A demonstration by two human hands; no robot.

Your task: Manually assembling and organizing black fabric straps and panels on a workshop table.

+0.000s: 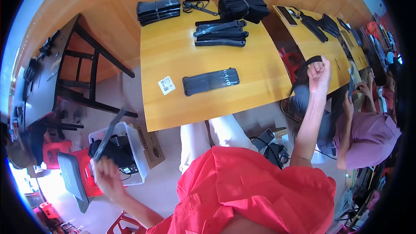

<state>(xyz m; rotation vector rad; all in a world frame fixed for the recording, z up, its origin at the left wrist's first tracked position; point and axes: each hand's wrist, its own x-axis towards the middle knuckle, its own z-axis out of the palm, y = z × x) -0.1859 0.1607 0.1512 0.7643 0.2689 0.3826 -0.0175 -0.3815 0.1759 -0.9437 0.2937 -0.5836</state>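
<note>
My left hand (108,177) is out over the floor on the left, closed round one end of a long dark flat strip (112,131); motion blurs the fingers. My right hand (320,74) is raised past the table's right edge, its fist closed on a black strap (315,60) that loops over the knuckles and trails down to the left. Between them, on the yellow table (208,110), lies a flat dark pouch (211,81) with pale printing. A white label (166,85) is beside it. Farther back rests a row of similar black folded packs (221,33).
Along the back stand two banded black stacks (158,10) (242,3) and a loose strap (200,7). A clear plastic bin (138,156) with black items stands on the floor at left, near a red stool (83,164). A person in a purple shirt (368,138) works at right.
</note>
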